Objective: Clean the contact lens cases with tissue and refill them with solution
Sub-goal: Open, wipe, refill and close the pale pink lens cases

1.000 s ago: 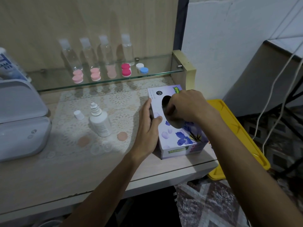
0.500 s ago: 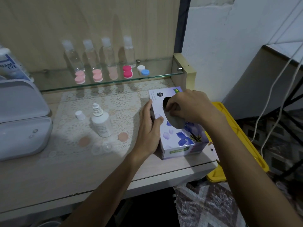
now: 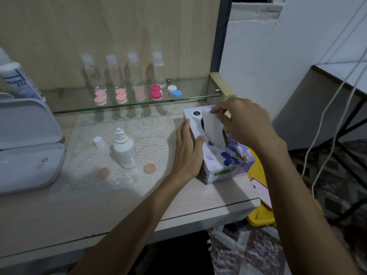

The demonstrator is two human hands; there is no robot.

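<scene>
Now right hand [image 3: 244, 124] pinches a white tissue sheet [image 3: 213, 129], half out of the purple floral cardboard tissue box [image 3: 222, 155] at the desk's right end. Left hand [image 3: 188, 151] lies flat against the box's side, fingers straight. Risks: sheet tears, box lifts if the brace slackens, or the uncapped white solution bottle [image 3: 124, 150] nearby gets knocked.

Hidden, cropped and unreadable parts

At the table's [image 3: 59, 219] left edge the frame cuts off a grey case [image 3: 27, 143] and a large bottle [image 3: 15, 76], whose label reads only "REAM EYE". The small solution bottle's [image 3: 125, 150] print is too blurred to read. The right hand [image 3: 244, 124] hides the tissue box's [image 3: 222, 161] far right corner; the left hand [image 3: 188, 153] covers its left side.
</scene>
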